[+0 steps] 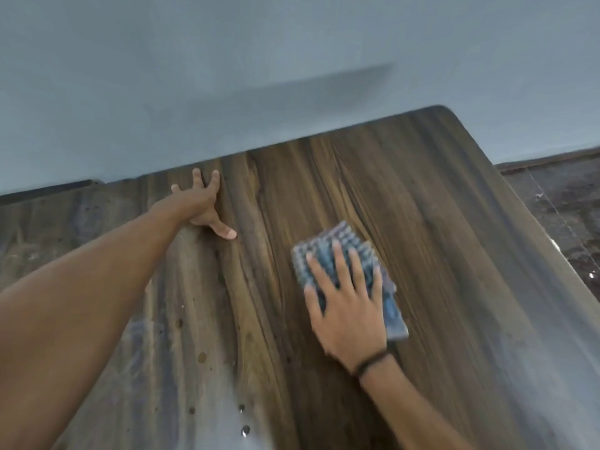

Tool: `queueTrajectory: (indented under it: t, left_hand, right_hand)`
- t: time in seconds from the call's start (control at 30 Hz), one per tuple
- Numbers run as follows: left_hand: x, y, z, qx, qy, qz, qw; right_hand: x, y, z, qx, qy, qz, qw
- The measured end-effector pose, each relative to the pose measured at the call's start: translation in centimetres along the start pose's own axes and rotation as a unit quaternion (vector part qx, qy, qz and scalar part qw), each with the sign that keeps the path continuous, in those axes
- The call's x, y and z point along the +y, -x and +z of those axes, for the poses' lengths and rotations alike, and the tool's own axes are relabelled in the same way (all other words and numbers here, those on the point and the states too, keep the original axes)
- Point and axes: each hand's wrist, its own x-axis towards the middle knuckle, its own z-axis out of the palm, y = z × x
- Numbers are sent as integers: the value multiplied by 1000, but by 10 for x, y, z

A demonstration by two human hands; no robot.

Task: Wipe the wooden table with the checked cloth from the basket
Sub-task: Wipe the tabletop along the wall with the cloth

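The left arm (pixel 81 303) fills the near corner, stretching out to the left hand (pixel 203 203), which lies flat with fingers spread on the wooden table (pixel 422 190), up by the grey wall (pixel 259 60), holding nothing. On the other side the right hand (pixel 344 306), black wristband (pixel 370 363) at the wrist, presses the folded checked cloth (pixel 344 235) down mid-table with straight fingers, not clenched round it. Here is the danger: only a flat palm pins that cloth, so a quick stroke could bunch it or let it slip free. And those dark spots (pixel 201 357) near the front left look easy to miss. No basket in sight.
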Motion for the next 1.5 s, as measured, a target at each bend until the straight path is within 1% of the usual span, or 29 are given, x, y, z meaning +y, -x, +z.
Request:
queueTrajectory:
  t: [0.07, 0.13, 0.2, 0.23, 0.3, 0.37, 0.43, 0.47, 0.5, 0.57, 0.63, 0.67, 0.73, 0.77, 0.8, 0.87, 0.93, 0.97, 1.03, 1.07, 1.1, 1.17, 1.23, 1.27, 1.3, 1.33, 1.37, 1.43, 1.5]
  left_hand:
    - [0, 5, 2, 18, 29, 6, 999]
    - [-2, 13, 9, 49, 48, 11, 998]
    - [-3, 28, 23, 68, 57, 22, 996]
    - [-2, 38, 33, 64, 56, 32, 996]
    - [6, 59, 56, 16, 50, 40, 998]
    - [15, 78, 76, -29, 50, 35, 998]
    - [19, 89, 93, -36, 58, 27, 997]
    - [18, 91, 100, -34, 62, 24, 997]
    - [16, 95, 106, -30, 64, 22, 997]
    - [13, 98, 114, -17, 61, 21, 998]
    - [14, 98, 119, -5, 55, 23, 998]
    - [15, 98, 119, 1, 58, 20, 998]
    - [18, 100, 121, 17, 60, 15, 998]
    - [20, 105, 123, 29, 56, 14, 998]
    - [22, 111, 128, 41, 49, 17, 998]
    - [26, 122, 139, 49, 41, 20, 998]
    - [29, 126, 149, 43, 47, 29, 998]
    - [29, 127, 152, 42, 54, 27, 997]
    - [28, 126, 153, 47, 54, 21, 997]
    - [29, 127, 153, 47, 51, 19, 997]
    - [30, 128, 153, 46, 51, 15, 998]
    - [32, 130, 151, 41, 59, 9, 997]
    - [34, 131, 149, 40, 59, 9, 997]
    - [34, 132, 148, 42, 57, 10, 997]
    - [34, 132, 148, 46, 55, 12, 997]
    - [33, 132, 148, 52, 55, 14, 997]
    - [33, 134, 150, 55, 55, 16, 997]
    - [33, 135, 152, 53, 59, 10, 997]
    - [35, 135, 150, 43, 61, 10, 997]
  right_hand:
    - [-19, -21, -1, 0, -3, 28, 1000]
    - [-33, 7, 6, -5, -19, -34, 999]
    - [-16, 62, 7, -8, -11, -84, 996]
    - [-4, 72, 4, 1, 4, -70, 998]
    - [6, 52, 2, 22, 19, 3, 1000]
    - [-14, 37, 0, 10, 15, 39, 999]
    - [-26, 64, 7, 5, 5, -27, 1000]
    - [-19, 87, 10, 2, 6, -65, 998]
    - [-6, 106, 10, -1, 10, -79, 997]
    - [11, 101, 6, 12, 15, -39, 999]
    - [0, 78, 3, 16, 8, 25, 1000]
    - [-11, 80, 5, 11, -2, 30, 999]
    - [-18, 111, 12, 10, -13, -49, 999]
    - [-7, 134, 14, 7, -6, -80, 997]
    - [7, 148, 13, 8, 3, -83, 997]
    - [23, 137, 10, 27, 15, -22, 999]
    - [9, 122, 6, 23, 4, 45, 999]
    - [0, 128, 9, 18, -7, 37, 999]
    - [-4, 162, 15, 17, -11, -55, 998]
    - [8, 181, 15, 11, -5, -80, 997]
    - [21, 186, 12, 9, 2, -79, 997]
    - [32, 165, 7, 26, 6, -8, 1000]
    - [13, 157, 4, 14, -14, 43, 999]
    - [3, 170, 7, 11, -24, 21, 999]
    - [-1, 193, 10, 5, -28, -28, 999]
    - [6, 220, 13, -1, -21, -66, 998]
    - [22, 239, 12, -4, -9, -75, 997]
    - [47, 233, 5, 8, 6, -19, 1000]
    - [40, 216, 0, 6, -1, 51, 999]
